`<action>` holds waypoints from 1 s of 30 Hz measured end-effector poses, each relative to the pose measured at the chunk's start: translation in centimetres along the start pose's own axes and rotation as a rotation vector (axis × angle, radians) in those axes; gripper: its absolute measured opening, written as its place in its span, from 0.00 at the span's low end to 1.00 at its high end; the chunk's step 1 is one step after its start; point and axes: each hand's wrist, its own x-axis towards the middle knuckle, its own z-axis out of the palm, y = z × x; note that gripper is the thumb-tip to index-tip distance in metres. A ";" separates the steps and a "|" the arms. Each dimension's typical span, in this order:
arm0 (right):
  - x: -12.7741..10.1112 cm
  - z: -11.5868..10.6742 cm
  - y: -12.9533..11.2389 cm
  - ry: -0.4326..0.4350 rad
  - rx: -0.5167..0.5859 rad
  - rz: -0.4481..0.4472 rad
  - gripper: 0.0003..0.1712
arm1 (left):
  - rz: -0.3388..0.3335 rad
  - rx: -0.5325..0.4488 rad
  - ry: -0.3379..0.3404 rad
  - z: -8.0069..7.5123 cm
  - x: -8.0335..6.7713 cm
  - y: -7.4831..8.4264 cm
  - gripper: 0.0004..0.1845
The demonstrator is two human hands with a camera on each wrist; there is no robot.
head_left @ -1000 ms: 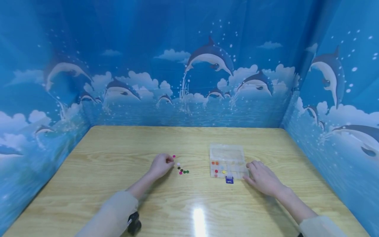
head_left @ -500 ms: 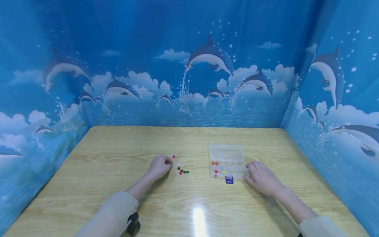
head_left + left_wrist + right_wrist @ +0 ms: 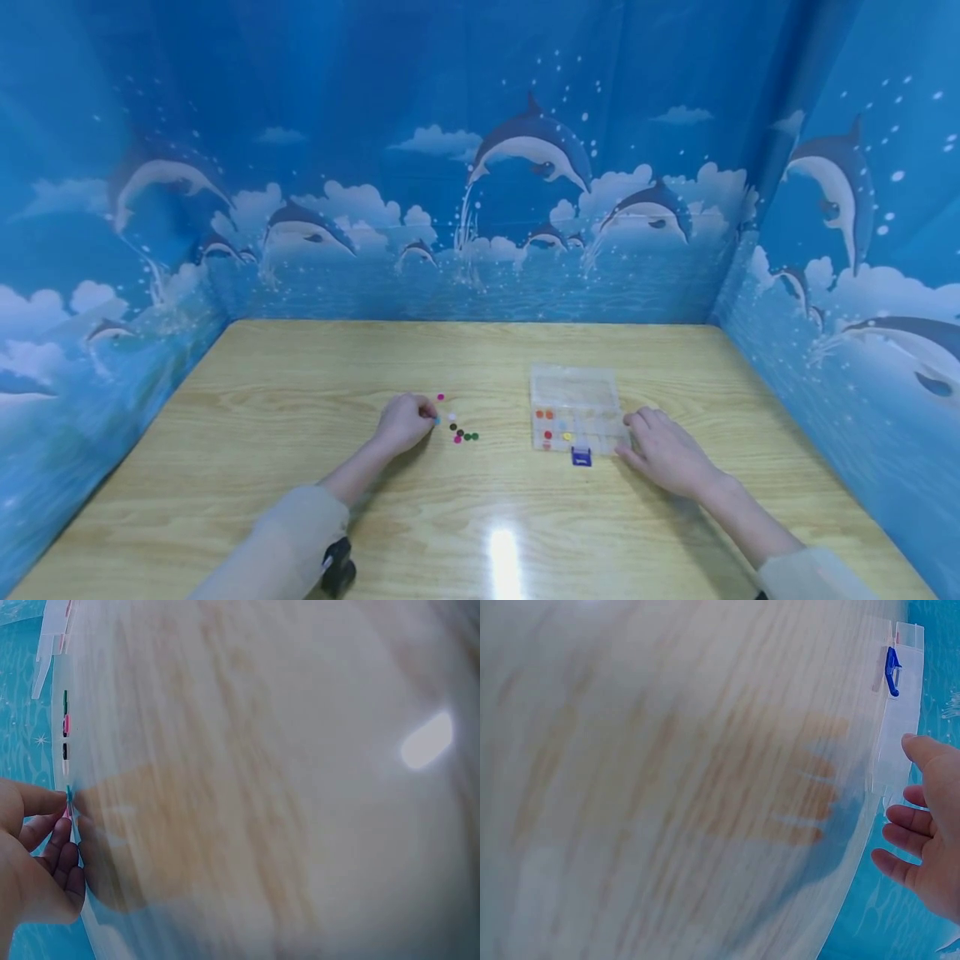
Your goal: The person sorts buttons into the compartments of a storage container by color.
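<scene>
2 bare hands show: the left hand (image 3: pixel 403 422) at centre-left of the frame, the right hand (image 3: pixel 663 452) at centre-right. Both forearms wear loose, pale beige sleeves (image 3: pixel 281 546) reaching the lower edge. A small black device (image 3: pixel 339 567) sits under the left sleeve.

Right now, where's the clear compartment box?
Head view: the clear compartment box sits right of table centre, beside the right hand, with loose beads to its left.
</scene>
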 end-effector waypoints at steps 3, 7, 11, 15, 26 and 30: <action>0.0 0.0 0.1 0.006 -0.005 -0.007 0.22 | 0.006 -0.006 0.001 -0.1 0.0 -0.1 0.02; 0.0 0.0 0.1 0.001 -0.010 -0.010 0.22 | 0.006 0.005 0.005 -0.2 0.0 -0.1 0.02; 0.0 -0.1 0.1 -0.008 -0.002 -0.004 0.22 | 0.002 0.027 0.004 -0.3 0.0 0.0 0.02; 0.0 -0.1 0.1 -0.012 0.005 0.002 0.22 | -0.010 0.038 -0.005 -0.3 0.1 0.0 0.02; -0.1 0.1 0.0 -0.015 0.014 0.012 0.21 | 0.032 0.088 0.022 0.4 0.3 -0.2 0.02; -0.1 0.0 0.0 0.005 0.010 0.001 0.21 | 0.015 0.085 0.019 0.4 0.3 -0.1 0.02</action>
